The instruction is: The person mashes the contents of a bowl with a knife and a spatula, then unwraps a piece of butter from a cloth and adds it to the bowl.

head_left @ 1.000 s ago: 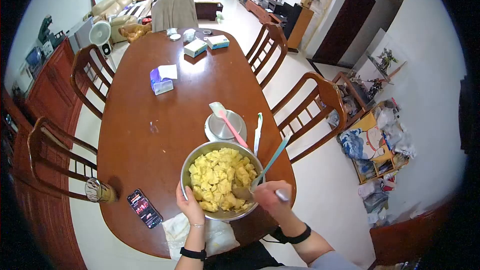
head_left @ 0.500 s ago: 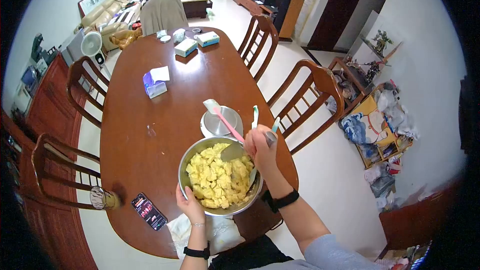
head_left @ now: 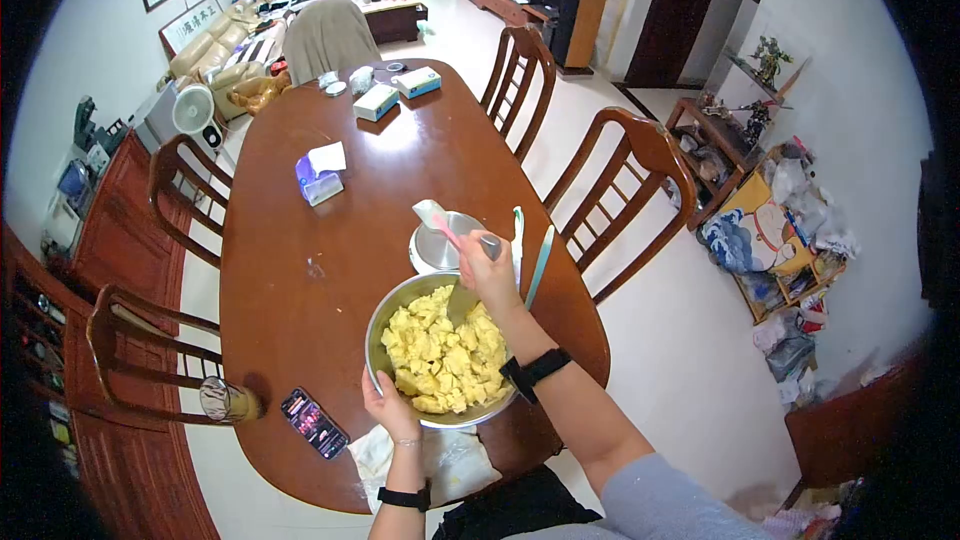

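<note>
A large metal bowl [head_left: 376,340] full of yellow, crumbly chunks [head_left: 440,355] stands near the table's front edge. My left hand [head_left: 390,410] holds its rim at the lower left, the thumb on the inner side. My right hand [head_left: 485,275] is closed around the handle of a spatula [head_left: 462,306], whose flat grey blade points down into the chunks at the far side. Behind the bowl, a white-headed spatula with a pink handle [head_left: 430,213] lies over a round kitchen scale [head_left: 428,258]; my right hand partly hides it.
A teal stick-like utensil [head_left: 539,267] and a white-and-green one [head_left: 518,230] are right of the bowl. To the left are a phone [head_left: 315,424] and a glass [head_left: 228,400]. White cloth [head_left: 460,460] lies in front. Tissue packs [head_left: 320,175] stand farther back; chairs [head_left: 630,160] flank the table [head_left: 290,310].
My right hand has moved left over the bowl, and the spatula has turned more upright. My left hand keeps its hold on the rim. The whole view has shifted slightly.
</note>
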`<state>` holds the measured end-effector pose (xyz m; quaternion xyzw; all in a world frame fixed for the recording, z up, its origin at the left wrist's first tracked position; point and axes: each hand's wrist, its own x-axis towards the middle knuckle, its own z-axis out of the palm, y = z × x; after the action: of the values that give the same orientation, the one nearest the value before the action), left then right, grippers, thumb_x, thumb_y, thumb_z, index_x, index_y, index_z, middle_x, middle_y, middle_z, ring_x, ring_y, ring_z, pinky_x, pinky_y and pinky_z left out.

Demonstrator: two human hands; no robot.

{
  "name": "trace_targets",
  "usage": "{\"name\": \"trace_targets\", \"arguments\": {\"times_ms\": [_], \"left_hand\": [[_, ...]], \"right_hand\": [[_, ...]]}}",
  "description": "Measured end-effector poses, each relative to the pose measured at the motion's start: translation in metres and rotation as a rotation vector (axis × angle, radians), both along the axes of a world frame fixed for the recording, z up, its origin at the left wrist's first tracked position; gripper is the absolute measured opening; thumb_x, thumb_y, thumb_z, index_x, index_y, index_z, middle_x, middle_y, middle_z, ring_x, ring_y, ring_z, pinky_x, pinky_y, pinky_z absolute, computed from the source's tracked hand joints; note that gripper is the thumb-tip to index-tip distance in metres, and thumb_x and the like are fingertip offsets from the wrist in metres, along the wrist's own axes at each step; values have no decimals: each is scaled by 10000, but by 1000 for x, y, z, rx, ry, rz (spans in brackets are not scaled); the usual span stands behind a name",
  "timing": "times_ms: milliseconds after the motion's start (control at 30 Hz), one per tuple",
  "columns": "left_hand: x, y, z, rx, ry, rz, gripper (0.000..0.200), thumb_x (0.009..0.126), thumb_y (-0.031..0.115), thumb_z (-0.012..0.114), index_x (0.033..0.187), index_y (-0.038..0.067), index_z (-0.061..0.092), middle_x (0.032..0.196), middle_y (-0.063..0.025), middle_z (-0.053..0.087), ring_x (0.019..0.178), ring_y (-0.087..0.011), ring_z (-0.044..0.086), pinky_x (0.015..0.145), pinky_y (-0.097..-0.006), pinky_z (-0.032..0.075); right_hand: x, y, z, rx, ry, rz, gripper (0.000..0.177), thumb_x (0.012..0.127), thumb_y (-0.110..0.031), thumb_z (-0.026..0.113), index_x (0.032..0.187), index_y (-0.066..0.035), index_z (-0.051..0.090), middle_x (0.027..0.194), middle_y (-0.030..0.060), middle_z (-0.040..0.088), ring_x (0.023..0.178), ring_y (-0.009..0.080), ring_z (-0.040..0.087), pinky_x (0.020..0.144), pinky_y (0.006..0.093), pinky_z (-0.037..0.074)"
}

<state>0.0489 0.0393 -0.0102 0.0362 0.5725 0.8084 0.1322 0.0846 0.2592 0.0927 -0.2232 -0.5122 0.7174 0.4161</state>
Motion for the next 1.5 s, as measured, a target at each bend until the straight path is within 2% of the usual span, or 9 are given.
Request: {"name": "trace_targets", "arguments": {"times_ms": [133,200,367,533,667,733,833,1133,1500], "left_hand": [[1,5,-5,25,-12,53,293,974,104,478,1226,-42,505,1141,-102,600,996,-151,572,889,-297,456],[2,6,-2,8,4,74,294,973,103,478,1227,-44,504,1140,-102,600,996,-150,571,890,-296,454],[4,5,2,-46,39,82,298,973,92,467,1235,-48,502,1139,-97,602,999,-145,568,894,-294,452],[3,4,7,20,3,51,292,965,72,465,1220,-63,511,1150,-107,599,1010,-148,568,907,-285,443],[0,1,8,-49,46,25,292,958,61,467,1216,-66,515,1142,-109,604,1010,-152,568,911,-292,443],[-1,3,10,-61,25,32,290,956,59,470,1212,-66,520,1136,-109,606,1011,-154,568,911,-294,443],[3,4,4,-60,37,79,279,950,72,499,1193,-60,541,1111,-102,622,993,-150,575,905,-296,449],[8,9,12,-81,-9,148,296,951,105,528,1202,-53,544,1118,-91,620,1014,-144,564,897,-282,448],[11,8,4,-54,52,145,288,961,86,501,1215,-41,550,1139,-86,620,1035,-143,568,929,-287,435]], "right_hand": [[37,-34,-6,34,23,36,199,866,-56,563,670,-44,529,589,-40,497,542,49,470,475,230,353],[61,-63,8,471,-109,95,208,828,-2,561,638,-45,490,577,-8,497,534,80,477,476,257,365],[74,-100,60,805,-50,150,250,757,-12,583,566,-16,422,509,52,434,428,139,438,420,308,312],[59,-93,92,391,110,125,355,910,-74,478,570,-67,374,492,-1,405,415,94,362,418,258,280],[7,-85,53,320,46,204,271,876,-45,525,617,-35,446,528,-28,409,488,53,389,452,241,303],[-14,-86,49,21,5,270,293,887,-58,532,617,-45,420,538,-45,367,505,46,344,462,246,273],[-40,-74,37,211,-42,273,284,898,-72,532,633,-64,430,551,-59,373,535,26,352,466,237,275],[-81,-62,22,-17,-245,245,205,881,-183,592,706,-125,502,517,-52,428,385,56,353,350,244,260],[30,-92,33,194,-78,323,278,935,-174,485,674,-119,406,454,-14,321,356,90,285,362,243,233]]}}
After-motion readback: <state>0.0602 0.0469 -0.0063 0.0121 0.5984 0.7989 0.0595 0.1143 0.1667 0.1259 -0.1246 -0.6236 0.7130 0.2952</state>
